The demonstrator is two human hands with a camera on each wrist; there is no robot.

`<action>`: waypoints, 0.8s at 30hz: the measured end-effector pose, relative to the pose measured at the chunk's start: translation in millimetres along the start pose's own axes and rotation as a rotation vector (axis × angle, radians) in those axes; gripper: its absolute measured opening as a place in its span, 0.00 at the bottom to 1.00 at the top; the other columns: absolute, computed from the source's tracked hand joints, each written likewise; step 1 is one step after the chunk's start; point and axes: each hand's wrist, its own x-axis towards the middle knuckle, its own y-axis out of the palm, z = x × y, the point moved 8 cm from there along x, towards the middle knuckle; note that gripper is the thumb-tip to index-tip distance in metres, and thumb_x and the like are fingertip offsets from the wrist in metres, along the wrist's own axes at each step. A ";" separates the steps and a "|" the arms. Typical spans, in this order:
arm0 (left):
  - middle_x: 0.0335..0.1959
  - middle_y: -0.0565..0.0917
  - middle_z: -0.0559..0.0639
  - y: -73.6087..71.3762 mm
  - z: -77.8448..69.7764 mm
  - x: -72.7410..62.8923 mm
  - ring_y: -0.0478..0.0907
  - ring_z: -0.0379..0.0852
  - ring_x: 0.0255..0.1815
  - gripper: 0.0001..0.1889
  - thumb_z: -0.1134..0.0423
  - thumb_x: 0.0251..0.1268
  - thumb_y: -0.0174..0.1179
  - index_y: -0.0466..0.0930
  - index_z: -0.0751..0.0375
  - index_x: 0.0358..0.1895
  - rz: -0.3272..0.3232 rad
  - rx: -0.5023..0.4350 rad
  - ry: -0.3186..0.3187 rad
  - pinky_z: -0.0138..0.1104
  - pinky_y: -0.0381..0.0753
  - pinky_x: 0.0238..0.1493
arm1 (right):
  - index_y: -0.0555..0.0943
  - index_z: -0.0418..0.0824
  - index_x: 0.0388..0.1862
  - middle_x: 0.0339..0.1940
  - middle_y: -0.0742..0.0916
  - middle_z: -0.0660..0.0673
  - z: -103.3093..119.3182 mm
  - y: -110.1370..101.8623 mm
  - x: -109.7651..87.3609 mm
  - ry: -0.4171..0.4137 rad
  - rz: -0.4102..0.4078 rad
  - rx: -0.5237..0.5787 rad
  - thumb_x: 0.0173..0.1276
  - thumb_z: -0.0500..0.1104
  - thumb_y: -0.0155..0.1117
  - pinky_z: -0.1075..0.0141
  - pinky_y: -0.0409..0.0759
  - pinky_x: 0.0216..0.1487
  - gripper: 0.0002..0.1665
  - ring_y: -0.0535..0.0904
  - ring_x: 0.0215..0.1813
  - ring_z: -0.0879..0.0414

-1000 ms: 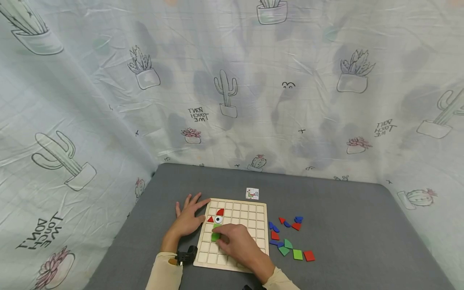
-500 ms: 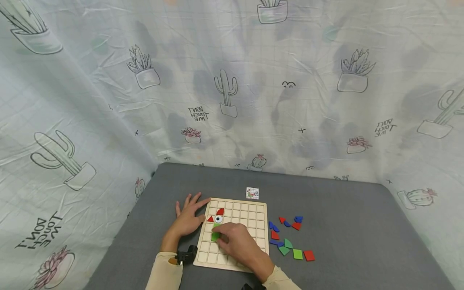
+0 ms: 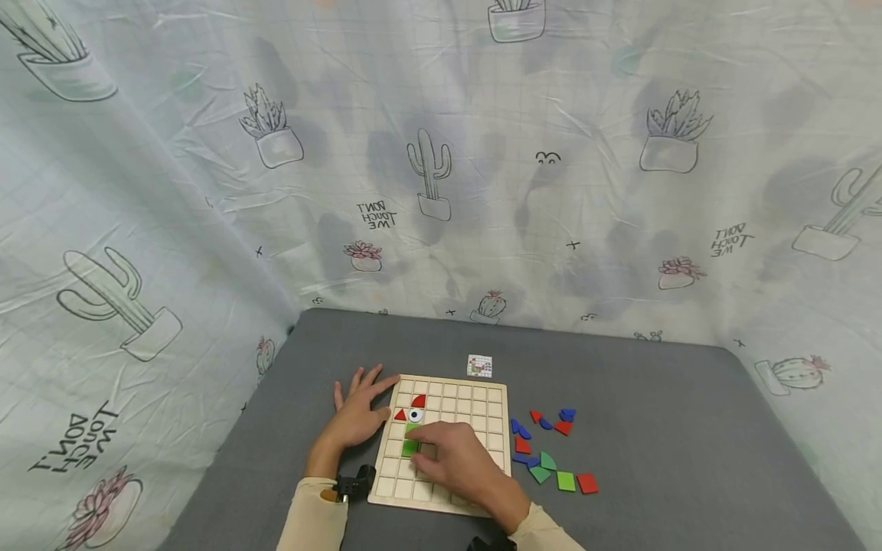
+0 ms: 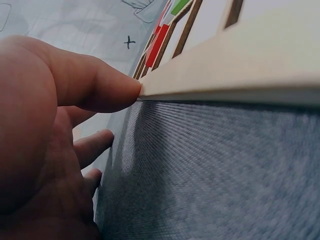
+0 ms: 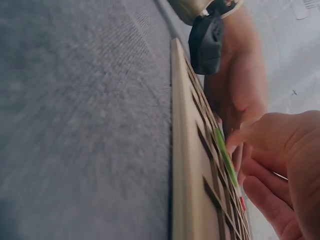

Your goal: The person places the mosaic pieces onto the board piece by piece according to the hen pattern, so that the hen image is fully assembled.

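Note:
A wooden grid board [image 3: 441, 496] lies on the table. My left hand [image 3: 354, 421] is at its left side, fingers spread; in the left wrist view the thumb [image 4: 117, 89] touches the board's edge. My right hand [image 3: 455, 459] is over the board, index finger and thumb apart beside a lower green square [image 3: 409, 448], with nothing visible between them. An upper green square [image 3: 412, 427] sits above it, partly covered by the index finger. Further up are a white eye piece [image 3: 415, 415], a red triangle [image 3: 400, 415] and a red quarter-circle [image 3: 419, 401].
Right of the board lie loose pieces: a red square [image 3: 587, 484], a light green square [image 3: 566, 481], dark green quarter-circles [image 3: 540, 475] and several blue and red pieces. A small printed card [image 3: 479, 366] lies behind the board. A patterned curtain [image 3: 496, 191] hangs beyond the grey table [image 3: 661, 428].
My right hand has shifted slightly to the right, and more of the lower green square now shows. The left hand stays in place at the board's side.

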 end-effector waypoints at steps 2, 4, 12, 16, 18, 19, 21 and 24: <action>0.89 0.59 0.65 0.0 -0.2 0.0 0.39 0.74 0.91 0.32 0.70 0.72 0.61 0.78 0.52 0.79 -0.004 0.000 0.002 0.74 0.16 0.81 | 0.93 0.44 0.57 0.52 0.95 0.51 -3.0 -5.1 -5.0 0.021 -0.004 0.057 0.70 0.40 0.80 0.64 0.91 0.58 0.17 0.91 0.57 0.63; 0.89 0.59 0.65 0.2 -0.1 0.0 0.39 0.74 0.92 0.31 0.70 0.72 0.61 0.78 0.52 0.79 -0.006 0.004 -0.001 0.74 0.16 0.81 | 0.93 0.44 0.57 0.53 0.95 0.51 -6.3 -11.2 -11.4 0.037 -0.009 0.104 0.70 0.41 0.81 0.63 0.91 0.58 0.17 0.91 0.58 0.62; 0.89 0.59 0.65 0.3 -1.2 -0.6 0.39 0.74 0.92 0.32 0.70 0.72 0.61 0.79 0.52 0.79 -0.014 -0.010 -0.006 0.73 0.16 0.81 | 0.94 0.45 0.55 0.51 0.96 0.51 -24.2 -42.8 -51.8 0.073 -0.045 0.155 0.68 0.42 0.82 0.62 0.92 0.54 0.16 0.92 0.54 0.62; 0.89 0.59 0.65 0.0 -1.1 -0.3 0.39 0.73 0.92 0.32 0.70 0.72 0.62 0.78 0.52 0.79 -0.015 -0.006 -0.008 0.73 0.16 0.81 | 0.94 0.45 0.54 0.50 0.96 0.51 -34.5 -63.2 -76.4 0.056 -0.097 0.146 0.68 0.41 0.83 0.60 0.92 0.51 0.16 0.93 0.53 0.60; 0.90 0.59 0.64 0.0 -0.5 -0.3 0.38 0.73 0.92 0.32 0.70 0.72 0.62 0.78 0.51 0.79 -0.014 -0.004 -0.009 0.73 0.16 0.81 | 0.93 0.46 0.54 0.50 0.96 0.52 -39.1 -74.3 -87.6 0.052 -0.122 0.126 0.67 0.41 0.83 0.66 0.91 0.52 0.16 0.93 0.53 0.61; 0.90 0.59 0.64 0.1 -0.2 -0.4 0.38 0.73 0.92 0.32 0.70 0.72 0.62 0.78 0.51 0.79 -0.013 -0.003 -0.010 0.73 0.16 0.81 | 0.93 0.46 0.53 0.50 0.96 0.51 -41.6 -79.4 -93.1 0.053 -0.134 0.121 0.66 0.40 0.84 0.68 0.90 0.53 0.17 0.93 0.53 0.61; 0.90 0.59 0.64 0.1 -0.3 -0.5 0.38 0.73 0.92 0.32 0.69 0.73 0.62 0.78 0.51 0.79 -0.013 -0.003 -0.012 0.73 0.16 0.81 | 0.93 0.47 0.53 0.49 0.96 0.53 -47.3 -89.0 -103.7 0.075 -0.149 0.092 0.64 0.40 0.85 0.73 0.88 0.54 0.18 0.92 0.52 0.62; 0.90 0.58 0.64 0.0 -0.9 -0.6 0.38 0.73 0.92 0.32 0.69 0.73 0.62 0.78 0.51 0.79 -0.010 -0.005 -0.015 0.73 0.16 0.81 | 0.93 0.51 0.53 0.49 0.95 0.57 -55.1 -100.9 -118.4 0.125 -0.156 0.036 0.62 0.40 0.87 0.73 0.88 0.54 0.20 0.92 0.52 0.63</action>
